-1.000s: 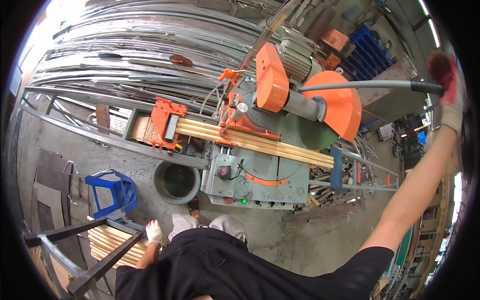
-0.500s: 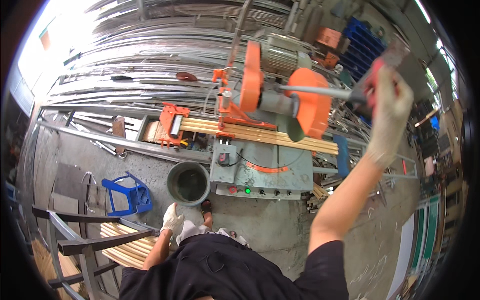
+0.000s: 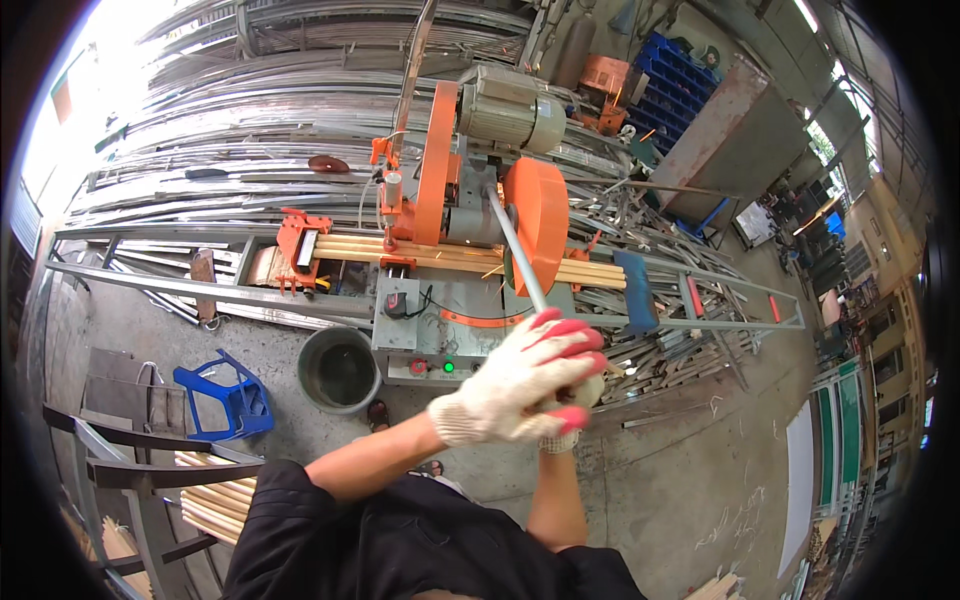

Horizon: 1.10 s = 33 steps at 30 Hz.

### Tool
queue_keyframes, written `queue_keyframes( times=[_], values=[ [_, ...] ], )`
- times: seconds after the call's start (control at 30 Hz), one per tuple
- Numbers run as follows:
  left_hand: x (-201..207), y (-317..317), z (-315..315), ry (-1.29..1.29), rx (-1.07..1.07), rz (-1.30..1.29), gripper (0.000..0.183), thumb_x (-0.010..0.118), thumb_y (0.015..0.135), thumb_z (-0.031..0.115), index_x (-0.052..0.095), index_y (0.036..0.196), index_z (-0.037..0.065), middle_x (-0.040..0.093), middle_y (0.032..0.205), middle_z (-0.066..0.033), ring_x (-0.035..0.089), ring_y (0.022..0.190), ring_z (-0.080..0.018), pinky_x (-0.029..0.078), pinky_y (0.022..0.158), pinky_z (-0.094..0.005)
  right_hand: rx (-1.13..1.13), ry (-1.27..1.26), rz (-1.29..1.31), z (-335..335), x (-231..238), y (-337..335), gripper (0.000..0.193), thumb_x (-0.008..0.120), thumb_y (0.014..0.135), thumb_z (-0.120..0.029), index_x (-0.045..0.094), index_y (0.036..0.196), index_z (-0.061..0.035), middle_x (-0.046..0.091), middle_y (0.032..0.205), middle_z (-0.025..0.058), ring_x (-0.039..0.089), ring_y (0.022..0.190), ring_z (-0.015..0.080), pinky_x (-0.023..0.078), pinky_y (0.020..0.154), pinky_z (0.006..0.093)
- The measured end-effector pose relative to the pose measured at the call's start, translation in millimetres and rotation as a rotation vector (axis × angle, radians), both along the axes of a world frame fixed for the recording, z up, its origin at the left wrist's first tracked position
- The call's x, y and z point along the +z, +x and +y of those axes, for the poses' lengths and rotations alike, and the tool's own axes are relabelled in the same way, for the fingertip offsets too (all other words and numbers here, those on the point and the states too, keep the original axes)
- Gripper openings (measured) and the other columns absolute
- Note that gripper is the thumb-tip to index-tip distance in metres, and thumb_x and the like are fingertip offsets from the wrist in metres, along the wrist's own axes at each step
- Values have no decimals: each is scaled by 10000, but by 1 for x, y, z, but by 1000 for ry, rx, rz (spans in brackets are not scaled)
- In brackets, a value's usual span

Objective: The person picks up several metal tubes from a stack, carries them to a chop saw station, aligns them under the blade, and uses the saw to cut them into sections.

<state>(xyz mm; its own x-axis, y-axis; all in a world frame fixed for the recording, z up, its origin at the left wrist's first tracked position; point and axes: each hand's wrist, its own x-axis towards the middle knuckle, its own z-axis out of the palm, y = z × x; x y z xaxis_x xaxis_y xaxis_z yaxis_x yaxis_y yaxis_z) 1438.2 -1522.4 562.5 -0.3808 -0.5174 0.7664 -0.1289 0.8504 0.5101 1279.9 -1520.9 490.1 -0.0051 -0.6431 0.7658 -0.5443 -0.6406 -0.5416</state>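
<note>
The cut-off saw's grey lever (image 3: 518,245) slopes down toward me, its grip end covered by my hands. My left hand (image 3: 515,382), in a white glove with red fingertips, lies over the grip with its fingers bent around it. My right hand (image 3: 585,395), also gloved, is closed at the same grip, largely hidden under the left. The orange blade guard (image 3: 537,215) sits low over a row of yellow-gold tubes (image 3: 440,257) held across the saw table (image 3: 455,340). Small sparks show near the tubes. The blade itself is mostly behind the guard and lever.
An orange clamp (image 3: 300,250) holds the tubes' left end. A dark round bucket (image 3: 340,370) and a blue plastic stool (image 3: 225,395) stand left on the floor. More tubes lie on a metal rack (image 3: 140,475). Metal lengths (image 3: 280,120) fill the back.
My right hand has come down and inward with the lever, lowering the guard onto the tubes. The left hand has risen from my side onto the grip. Sparks have appeared; the view has shifted right.
</note>
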Motion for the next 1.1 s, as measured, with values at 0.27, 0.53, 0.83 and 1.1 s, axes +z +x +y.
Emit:
queue_keyframes(
  times=[0.27, 0.53, 0.83, 1.1],
  values=[
    [-43, -19, 9, 65, 64, 302, 313, 770, 828, 93, 679, 1126, 67, 681, 1125, -153, 665, 1083, -395, 540, 941, -482, 66, -29, -77, 0, 20, 14, 217, 760, 763, -308, 687, 831, -115, 742, 900, 98, 728, 827, 322, 558, 749, 409],
    [-52, -20, 10, 98, 72, 315, 305, 762, 810, 87, 687, 1105, 66, 691, 1097, -144, 673, 1076, -383, 539, 936, -478, 80, -167, 38, -2, 12, 11, 246, 793, 765, -268, 677, 835, -63, 716, 865, 90, 714, 814, 273, 558, 734, 379],
    [-58, -23, 13, 104, 78, 299, 285, 768, 785, 69, 701, 1062, 66, 690, 1056, -140, 679, 1051, -374, 542, 911, -465, 2, -125, 41, 0, -12, 3, 242, 749, 764, -335, 714, 841, -109, 735, 891, 109, 727, 856, 351, 568, 816, 455],
    [-69, -21, 19, 148, 82, 287, 270, 772, 769, 80, 707, 1030, 69, 691, 987, -124, 689, 995, -359, 546, 896, -450, 28, -64, -7, 10, -18, 5, 239, 777, 729, -304, 723, 860, -112, 745, 929, 97, 729, 895, 351, 574, 813, 455]
  ],
)
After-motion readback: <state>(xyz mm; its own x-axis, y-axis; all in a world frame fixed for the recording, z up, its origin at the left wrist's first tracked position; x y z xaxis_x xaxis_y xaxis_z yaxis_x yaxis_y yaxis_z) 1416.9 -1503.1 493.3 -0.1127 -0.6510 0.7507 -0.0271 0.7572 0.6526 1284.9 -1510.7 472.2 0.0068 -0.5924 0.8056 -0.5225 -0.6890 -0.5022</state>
